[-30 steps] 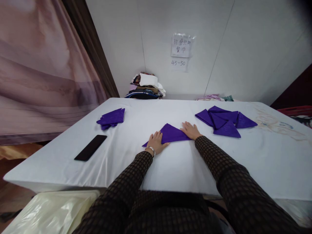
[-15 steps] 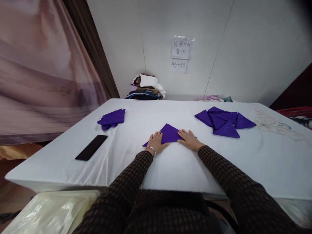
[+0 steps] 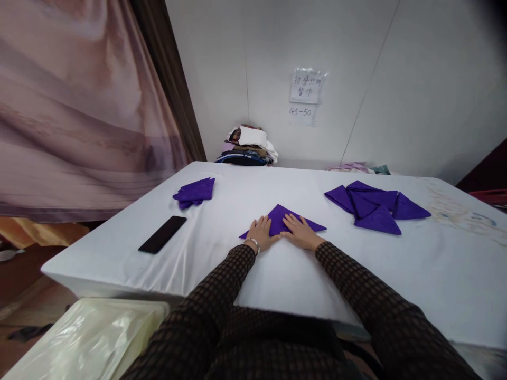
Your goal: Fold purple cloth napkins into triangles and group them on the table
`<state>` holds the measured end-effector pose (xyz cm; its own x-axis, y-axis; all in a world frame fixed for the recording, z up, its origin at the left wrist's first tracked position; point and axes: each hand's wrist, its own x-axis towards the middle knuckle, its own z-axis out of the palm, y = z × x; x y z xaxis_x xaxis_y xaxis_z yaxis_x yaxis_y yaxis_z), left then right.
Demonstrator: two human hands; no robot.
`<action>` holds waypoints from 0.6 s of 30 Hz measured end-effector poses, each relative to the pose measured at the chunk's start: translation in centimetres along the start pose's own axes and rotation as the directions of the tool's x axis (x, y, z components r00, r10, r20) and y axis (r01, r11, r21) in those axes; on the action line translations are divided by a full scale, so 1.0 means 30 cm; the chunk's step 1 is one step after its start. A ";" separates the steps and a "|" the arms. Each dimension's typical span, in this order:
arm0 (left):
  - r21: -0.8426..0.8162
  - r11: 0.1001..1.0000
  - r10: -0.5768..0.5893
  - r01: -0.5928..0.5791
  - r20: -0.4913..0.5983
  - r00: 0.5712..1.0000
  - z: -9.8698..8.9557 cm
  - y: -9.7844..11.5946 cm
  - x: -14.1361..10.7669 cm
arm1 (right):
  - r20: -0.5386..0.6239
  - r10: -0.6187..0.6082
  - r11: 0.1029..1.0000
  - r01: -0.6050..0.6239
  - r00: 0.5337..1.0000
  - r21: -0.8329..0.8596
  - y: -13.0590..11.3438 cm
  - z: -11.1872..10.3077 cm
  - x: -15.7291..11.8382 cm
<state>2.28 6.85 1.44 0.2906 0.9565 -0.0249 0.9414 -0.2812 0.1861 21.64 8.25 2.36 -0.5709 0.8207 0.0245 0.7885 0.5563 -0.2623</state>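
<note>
A purple cloth napkin [image 3: 278,212], folded into a triangle, lies flat on the white-covered table [image 3: 293,279] with its peak pointing away from me. My left hand [image 3: 262,234] rests flat on its left part, fingers stretched out. On its middle and right part lies my right hand [image 3: 301,232], palm down and fingers spread, its thumb close to my left thumb. Both hands press on the cloth without grasping it. The cloth under my palms is hidden.
Several folded purple napkins [image 3: 374,206] overlap at the right. Another bunch of purple cloth [image 3: 196,192] lies at the left, behind a black phone-like slab [image 3: 163,234]. A clothes pile [image 3: 249,146] stands at the back by the wall. A plastic-covered pale box [image 3: 95,332] is below the table's left front.
My right hand has slid left across the napkin towards my left hand, uncovering its right corner. My left hand stays on the left part. The whole view has shifted slightly.
</note>
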 end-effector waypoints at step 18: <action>-0.123 0.983 0.144 -0.137 0.051 0.988 -0.027 0.104 0.103 | 0.006 0.020 1.000 -0.020 1.000 -0.020 0.023 0.032 0.000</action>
<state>5.98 9.00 2.75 0.4319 0.9007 -0.0478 0.8645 -0.3982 0.3068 21.95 8.50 1.26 -0.5564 0.8308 0.0140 0.8039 0.5425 -0.2437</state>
